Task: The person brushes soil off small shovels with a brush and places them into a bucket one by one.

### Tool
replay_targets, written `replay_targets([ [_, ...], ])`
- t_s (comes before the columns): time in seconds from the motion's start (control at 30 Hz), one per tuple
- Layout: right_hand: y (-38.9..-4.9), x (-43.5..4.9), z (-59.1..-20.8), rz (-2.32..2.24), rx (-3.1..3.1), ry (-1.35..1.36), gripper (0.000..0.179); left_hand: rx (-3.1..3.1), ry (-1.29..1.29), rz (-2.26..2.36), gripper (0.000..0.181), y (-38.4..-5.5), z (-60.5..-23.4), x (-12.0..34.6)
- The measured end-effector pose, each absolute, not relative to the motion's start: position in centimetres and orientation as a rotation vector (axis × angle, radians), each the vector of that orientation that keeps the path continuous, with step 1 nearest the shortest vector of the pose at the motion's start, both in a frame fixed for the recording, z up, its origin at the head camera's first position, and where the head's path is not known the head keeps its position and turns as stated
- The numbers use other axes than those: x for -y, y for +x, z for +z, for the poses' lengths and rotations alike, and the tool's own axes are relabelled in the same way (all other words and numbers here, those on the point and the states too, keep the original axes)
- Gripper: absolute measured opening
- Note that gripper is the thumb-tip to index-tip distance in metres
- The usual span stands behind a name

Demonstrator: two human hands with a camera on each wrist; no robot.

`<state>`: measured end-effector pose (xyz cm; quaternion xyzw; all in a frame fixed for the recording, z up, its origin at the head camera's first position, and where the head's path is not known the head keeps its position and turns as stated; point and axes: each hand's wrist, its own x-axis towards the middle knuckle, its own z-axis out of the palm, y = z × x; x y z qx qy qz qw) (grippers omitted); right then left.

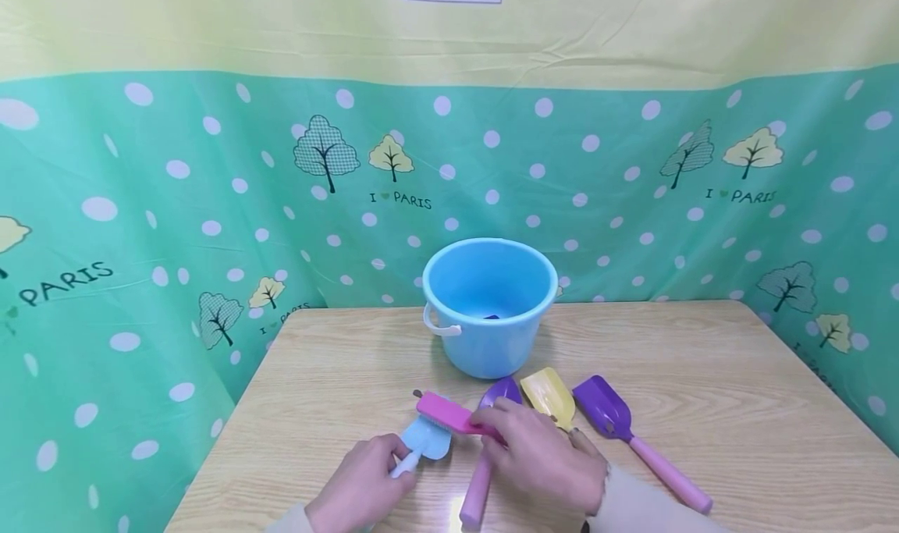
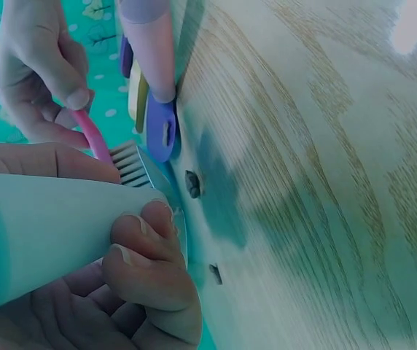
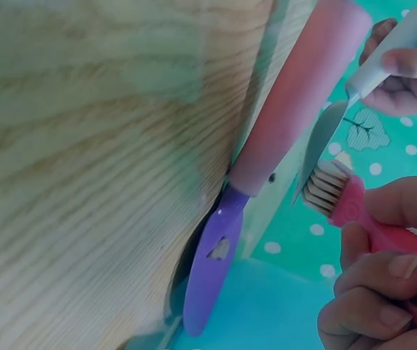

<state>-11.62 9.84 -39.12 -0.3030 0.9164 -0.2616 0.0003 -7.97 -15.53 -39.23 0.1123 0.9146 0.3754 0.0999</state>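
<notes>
My left hand (image 1: 365, 478) grips the white handle of a light blue toy shovel (image 1: 434, 442), its blade tilted over the table. In my right hand (image 1: 541, 463) is a pink brush (image 1: 444, 413), held by its handle. The brush's pale bristles (image 3: 324, 187) meet the shovel's blade in the right wrist view. Small dark bits (image 2: 192, 184) lie on the wood below the shovel in the left wrist view. Under my right hand lies a purple shovel (image 3: 214, 273) with a pink handle, partly covered in the head view.
A light blue bucket (image 1: 492, 350) with a white handle stands at the back of the wooden table (image 1: 337, 361), something dark inside it. To the right lie a yellow shovel (image 1: 548, 392) and another purple shovel (image 1: 605, 408). A green dotted curtain (image 1: 492, 166) hangs behind.
</notes>
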Motion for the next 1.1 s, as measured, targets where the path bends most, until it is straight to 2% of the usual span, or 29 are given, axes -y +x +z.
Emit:
replay_targets([
  [0.63,-13.0,-11.3,-39.1,-0.853,-2.997,-0.854,0.025,-2.719,0.352,1.117,0.018,-7.8,-39.2,15.4],
  [1.1,-12.9,-12.1,-38.1,-0.89,-3.033,-0.816,0.026,-2.689,0.334,1.191,0.021,-7.8,-39.4,15.6],
])
